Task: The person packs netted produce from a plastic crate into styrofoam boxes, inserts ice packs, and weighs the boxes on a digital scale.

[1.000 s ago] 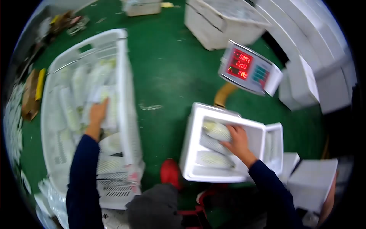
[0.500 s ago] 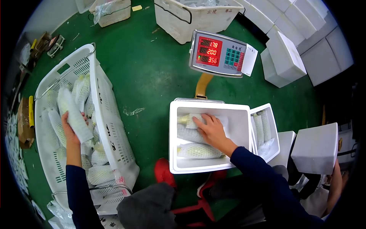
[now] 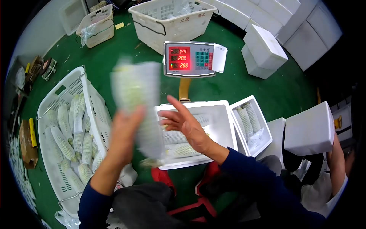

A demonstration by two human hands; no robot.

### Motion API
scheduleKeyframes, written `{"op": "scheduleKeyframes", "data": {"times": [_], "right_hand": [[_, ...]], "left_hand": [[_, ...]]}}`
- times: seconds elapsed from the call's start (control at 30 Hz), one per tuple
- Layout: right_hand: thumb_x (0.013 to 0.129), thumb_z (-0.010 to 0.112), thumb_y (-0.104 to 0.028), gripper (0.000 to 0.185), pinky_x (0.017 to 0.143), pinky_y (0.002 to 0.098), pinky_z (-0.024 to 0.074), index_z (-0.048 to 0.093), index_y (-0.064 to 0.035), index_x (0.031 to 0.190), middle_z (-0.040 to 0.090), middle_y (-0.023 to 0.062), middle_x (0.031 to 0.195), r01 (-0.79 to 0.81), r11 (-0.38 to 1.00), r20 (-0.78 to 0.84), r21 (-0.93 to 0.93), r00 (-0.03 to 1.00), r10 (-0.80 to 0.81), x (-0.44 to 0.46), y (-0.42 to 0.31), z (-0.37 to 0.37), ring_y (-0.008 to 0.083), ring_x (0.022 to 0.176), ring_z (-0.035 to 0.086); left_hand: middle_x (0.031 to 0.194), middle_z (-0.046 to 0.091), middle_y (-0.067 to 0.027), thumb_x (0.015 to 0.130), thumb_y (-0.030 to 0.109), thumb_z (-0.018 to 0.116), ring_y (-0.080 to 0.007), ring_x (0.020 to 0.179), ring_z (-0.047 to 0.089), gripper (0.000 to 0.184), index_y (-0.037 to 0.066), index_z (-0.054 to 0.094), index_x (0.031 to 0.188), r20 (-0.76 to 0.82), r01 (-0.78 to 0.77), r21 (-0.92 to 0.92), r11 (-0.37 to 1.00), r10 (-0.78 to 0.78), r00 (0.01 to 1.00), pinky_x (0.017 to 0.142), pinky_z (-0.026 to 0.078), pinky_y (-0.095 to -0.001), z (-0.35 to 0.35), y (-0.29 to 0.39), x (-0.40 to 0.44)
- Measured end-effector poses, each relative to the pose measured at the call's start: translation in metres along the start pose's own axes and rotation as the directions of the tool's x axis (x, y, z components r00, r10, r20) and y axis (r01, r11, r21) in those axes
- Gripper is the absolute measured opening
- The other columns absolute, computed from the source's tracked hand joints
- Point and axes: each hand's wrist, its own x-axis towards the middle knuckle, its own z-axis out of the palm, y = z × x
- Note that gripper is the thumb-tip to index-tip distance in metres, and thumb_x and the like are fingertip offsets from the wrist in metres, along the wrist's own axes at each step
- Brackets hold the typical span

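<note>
My left hand (image 3: 124, 135) is closed around a long pale vegetable in a white foam net sleeve (image 3: 146, 95), smeared by motion and held up between the basket and the box. Just right of it, my right hand (image 3: 190, 128) is open above the white foam box (image 3: 231, 131), fingers spread, holding nothing. Inside the box lie several net-sleeved vegetables (image 3: 181, 150), partly hidden by my hand. Many more sleeved vegetables (image 3: 63, 143) fill the white plastic basket (image 3: 101, 114) on my left.
Behind the box stands a scale display (image 3: 188, 59) reading 1.44, 2.00 and 2.88. A second foam box (image 3: 268, 139) with sleeved vegetables adjoins on the right. Beyond it, another person's arm (image 3: 336, 152) is at a white box (image 3: 309, 128). A large crate (image 3: 148, 32) stands ahead.
My left hand has lifted the sleeved vegetable out of the basket toward the box. My right hand has risen from the vegetables inside the box. The top scale reading fell from 1.78 to 1.44.
</note>
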Motion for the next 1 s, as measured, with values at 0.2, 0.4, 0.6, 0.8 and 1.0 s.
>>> {"op": "scheduleKeyframes", "data": {"times": [0.2, 0.4, 0.6, 0.8, 1.0], "right_hand": [[0.080, 0.075, -0.010, 0.077, 0.100, 0.0350, 0.0467, 0.042, -0.0079, 0.149, 0.061, 0.0128, 0.127, -0.017, 0.718, -0.191, -0.695, 0.968, -0.161, -0.034, 0.017, -0.069, 0.0241, 0.115, 0.060], [0.078, 0.079, -0.023, 0.076, 0.100, 0.0426, 0.0456, 0.048, -0.0226, 0.147, 0.063, 0.0144, 0.120, 0.087, 0.201, 0.152, -0.976, 0.928, 0.339, -0.062, 0.100, -0.097, 0.0358, 0.112, 0.054], [0.081, 0.075, -0.024, 0.065, 0.097, 0.0433, 0.0444, 0.053, -0.0143, 0.141, 0.063, 0.0146, 0.119, 0.181, 0.358, 0.324, -0.916, 0.860, 0.394, -0.061, 0.068, -0.085, 0.0354, 0.112, 0.054], [0.078, 0.081, -0.029, 0.031, 0.093, 0.0387, 0.0449, 0.075, -0.0119, 0.103, 0.072, 0.0079, 0.106, 0.070, 0.525, 0.243, -0.848, 0.932, 0.268, -0.070, 0.088, -0.095, 0.0290, 0.103, 0.060], [0.071, 0.084, -0.037, 0.053, 0.091, 0.0422, 0.0473, 0.071, -0.0063, 0.112, 0.070, 0.0143, 0.109, 0.004, 0.366, 0.120, -0.931, 0.948, 0.296, -0.075, 0.090, -0.084, 0.0348, 0.102, 0.058]], "left_hand": [[0.114, 0.065, -0.0219, 0.095, 0.046, 0.060, -0.0366, 0.109, 0.059, 0.052, -0.002, 0.067, 0.112, 0.233, -0.328, 0.717, 0.615, 0.232, 0.944, 0.096, 0.046, -0.0421, 0.004, -0.035, 0.044], [0.101, 0.070, -0.0173, 0.090, 0.034, 0.068, -0.0281, 0.091, 0.066, 0.041, -0.002, 0.068, 0.110, 0.113, -0.082, 0.745, 0.662, -0.004, 0.994, 0.083, 0.052, -0.0374, -0.050, -0.103, 0.040], [0.087, 0.072, -0.0093, 0.091, 0.016, 0.066, -0.0135, 0.075, 0.064, 0.021, -0.001, 0.071, 0.103, -0.169, -0.106, 0.557, 0.823, 0.238, 0.957, 0.069, 0.051, -0.0262, -0.099, -0.061, -0.001], [0.086, 0.073, -0.0141, 0.084, 0.040, 0.067, -0.0319, 0.080, 0.070, 0.038, 0.006, 0.074, 0.098, -0.456, 0.408, 0.836, 0.368, 0.052, 0.888, 0.074, 0.054, -0.0409, -0.305, -0.072, -0.061], [0.114, 0.068, -0.0258, 0.075, 0.057, 0.069, -0.0391, 0.096, 0.068, 0.070, -0.005, 0.069, 0.108, -0.144, 0.174, 0.949, 0.262, -0.132, 0.981, 0.085, 0.053, -0.0452, -0.360, -0.163, 0.001]]}}
